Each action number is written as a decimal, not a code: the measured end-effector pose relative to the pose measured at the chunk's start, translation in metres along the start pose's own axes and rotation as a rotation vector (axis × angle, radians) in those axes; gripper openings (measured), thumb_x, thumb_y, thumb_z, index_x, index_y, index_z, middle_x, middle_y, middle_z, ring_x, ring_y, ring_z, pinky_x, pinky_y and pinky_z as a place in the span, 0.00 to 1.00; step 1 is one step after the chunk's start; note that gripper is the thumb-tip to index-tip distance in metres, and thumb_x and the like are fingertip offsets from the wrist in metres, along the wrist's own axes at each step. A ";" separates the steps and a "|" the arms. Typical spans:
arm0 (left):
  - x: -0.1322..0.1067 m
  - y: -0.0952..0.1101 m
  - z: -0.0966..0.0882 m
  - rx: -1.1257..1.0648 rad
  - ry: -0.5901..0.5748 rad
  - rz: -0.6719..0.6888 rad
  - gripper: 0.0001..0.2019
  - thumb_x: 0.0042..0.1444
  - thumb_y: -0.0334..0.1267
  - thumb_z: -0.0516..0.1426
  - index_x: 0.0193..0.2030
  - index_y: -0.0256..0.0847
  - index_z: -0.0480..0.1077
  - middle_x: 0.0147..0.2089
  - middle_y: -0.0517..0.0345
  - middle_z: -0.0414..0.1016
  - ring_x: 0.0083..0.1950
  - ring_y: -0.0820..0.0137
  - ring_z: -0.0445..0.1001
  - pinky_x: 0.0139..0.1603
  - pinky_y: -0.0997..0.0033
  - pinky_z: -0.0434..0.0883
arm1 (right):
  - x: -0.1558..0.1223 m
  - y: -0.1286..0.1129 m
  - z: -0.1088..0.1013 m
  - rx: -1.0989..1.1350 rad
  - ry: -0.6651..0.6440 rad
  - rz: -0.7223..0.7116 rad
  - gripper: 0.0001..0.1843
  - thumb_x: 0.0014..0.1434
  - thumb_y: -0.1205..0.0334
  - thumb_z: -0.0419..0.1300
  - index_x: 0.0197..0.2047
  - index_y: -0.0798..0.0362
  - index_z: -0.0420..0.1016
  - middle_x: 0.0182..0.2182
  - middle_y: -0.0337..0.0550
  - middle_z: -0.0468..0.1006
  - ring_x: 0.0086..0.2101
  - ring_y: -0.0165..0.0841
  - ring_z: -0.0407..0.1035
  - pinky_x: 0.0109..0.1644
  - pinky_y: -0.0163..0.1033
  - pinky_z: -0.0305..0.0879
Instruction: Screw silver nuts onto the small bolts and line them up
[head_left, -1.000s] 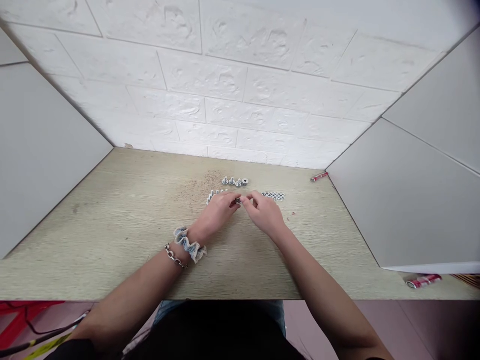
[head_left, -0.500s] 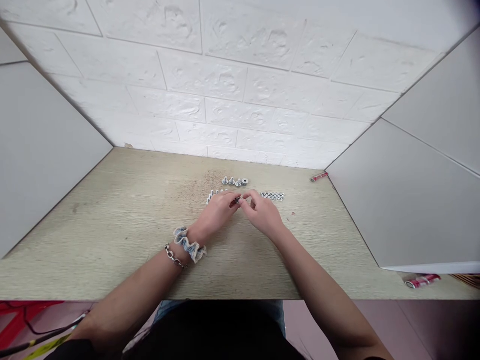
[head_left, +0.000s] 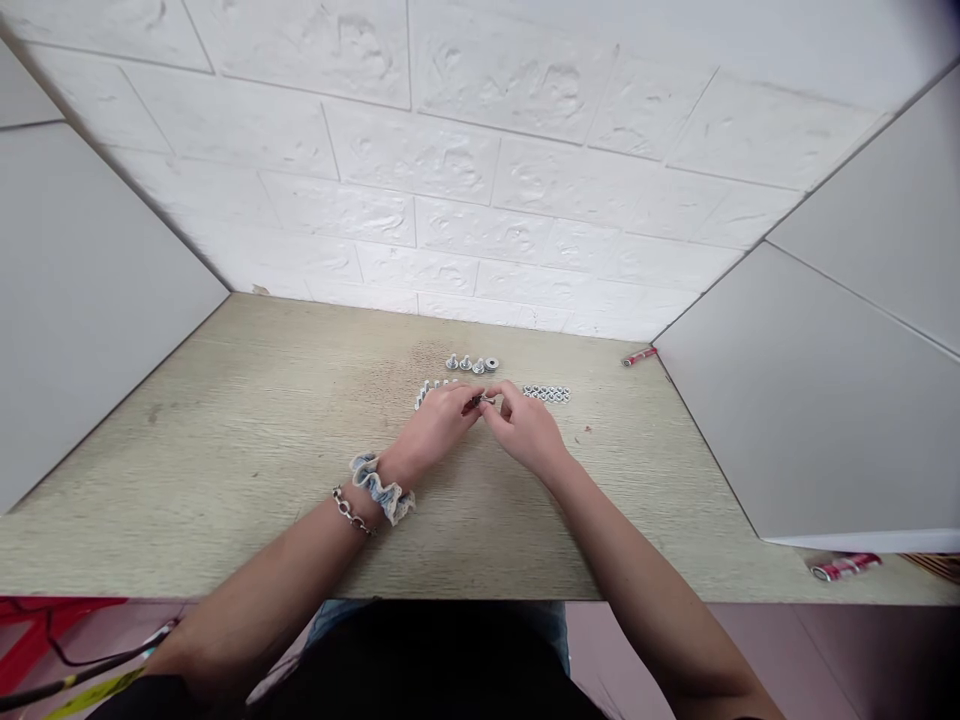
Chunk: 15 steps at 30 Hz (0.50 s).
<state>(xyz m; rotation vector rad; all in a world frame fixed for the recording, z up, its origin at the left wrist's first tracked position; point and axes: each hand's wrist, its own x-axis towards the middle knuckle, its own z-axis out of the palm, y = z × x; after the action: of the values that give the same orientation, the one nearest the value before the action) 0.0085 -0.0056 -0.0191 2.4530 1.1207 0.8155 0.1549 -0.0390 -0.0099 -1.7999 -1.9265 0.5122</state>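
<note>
My left hand (head_left: 444, 412) and my right hand (head_left: 527, 424) meet above the middle of the table (head_left: 300, 400). Their fingertips close from both sides on a small metal bolt (head_left: 487, 400); the fingers hide most of it. Just behind my left hand are several bolts (head_left: 424, 391), partly covered by it. Beyond the hands stand 3 bolts with wide washers (head_left: 466, 364), shafts up. Beside them lies a round washer piece (head_left: 492, 364). To the right of my right hand, several nuts (head_left: 547, 394) lie in neat rows.
A white brick-pattern wall (head_left: 450, 230) closes off the back. Grey panels (head_left: 847, 400) stand at both sides. One red battery-like cylinder (head_left: 639, 357) lies in the back right corner, another red cylinder (head_left: 846, 567) near the front right edge. Reddish-brown specks mark the tabletop.
Slightly more of the metal bolt shows between my fingertips. Both hands keep almost the same place and grip. The whole view has shifted a little.
</note>
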 end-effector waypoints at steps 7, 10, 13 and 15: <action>0.000 0.001 0.001 -0.013 0.010 0.019 0.08 0.54 0.33 0.52 0.40 0.37 0.69 0.38 0.54 0.74 0.39 0.69 0.71 0.41 0.71 0.67 | 0.001 0.001 0.000 -0.017 0.003 -0.010 0.23 0.59 0.48 0.40 0.25 0.50 0.68 0.19 0.37 0.67 0.23 0.29 0.59 0.25 0.33 0.46; -0.001 0.002 0.000 -0.012 0.013 0.024 0.07 0.55 0.33 0.51 0.38 0.38 0.70 0.37 0.54 0.74 0.39 0.69 0.71 0.41 0.70 0.67 | 0.001 0.001 -0.002 -0.013 0.035 0.025 0.25 0.58 0.45 0.40 0.22 0.51 0.65 0.17 0.37 0.65 0.21 0.29 0.58 0.25 0.33 0.46; -0.001 0.002 0.000 -0.026 0.027 0.025 0.09 0.55 0.32 0.51 0.41 0.38 0.69 0.37 0.55 0.74 0.39 0.70 0.71 0.41 0.70 0.67 | 0.000 0.000 -0.001 0.032 0.053 0.027 0.14 0.54 0.49 0.48 0.33 0.49 0.67 0.17 0.32 0.64 0.21 0.28 0.59 0.24 0.32 0.48; -0.001 0.002 0.000 -0.035 0.033 0.033 0.11 0.54 0.30 0.52 0.43 0.38 0.69 0.38 0.55 0.74 0.40 0.70 0.71 0.41 0.70 0.67 | 0.000 -0.001 0.000 0.063 0.042 0.006 0.13 0.53 0.53 0.50 0.39 0.48 0.66 0.18 0.31 0.64 0.21 0.27 0.60 0.25 0.32 0.49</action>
<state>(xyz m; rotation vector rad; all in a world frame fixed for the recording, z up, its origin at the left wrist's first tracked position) 0.0092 -0.0082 -0.0185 2.4438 1.0705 0.8814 0.1543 -0.0391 -0.0092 -1.7638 -1.8572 0.5267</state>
